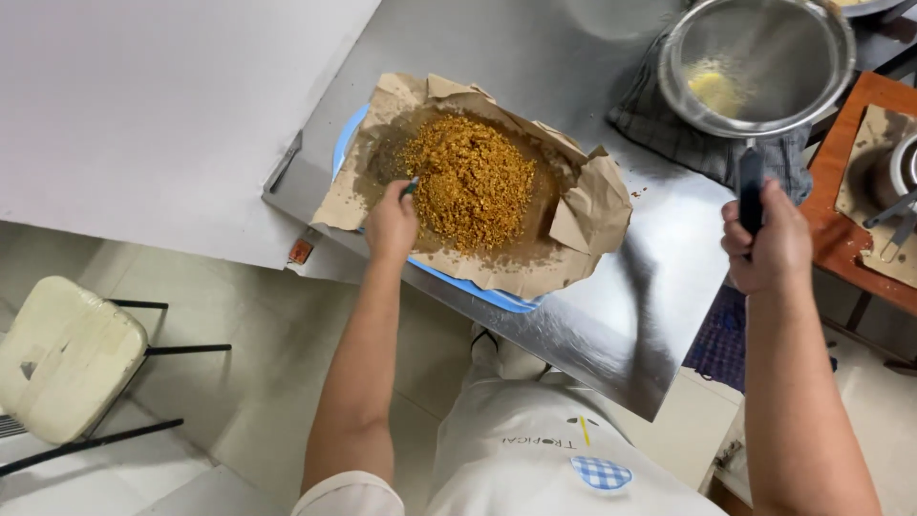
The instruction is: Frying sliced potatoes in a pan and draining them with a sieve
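The left hand (392,222) is curled shut around a small green-tipped utensil (412,185), most of it hidden in the fist, its tip touching the near-left edge of a heaped mound of golden-brown fried crumbs (470,180). The mound lies just to the right of and slightly beyond this hand, piled on crumpled brown paper (583,205) that lines a round light-blue plastic tray (497,298) near the edge of the steel table (659,287). The right hand (767,244), well apart on the right, is clenched on the dark handle (751,186) of a round metal mesh strainer (757,65), held above a grey checked cloth (669,134). The handle's long axis runs from near to far.
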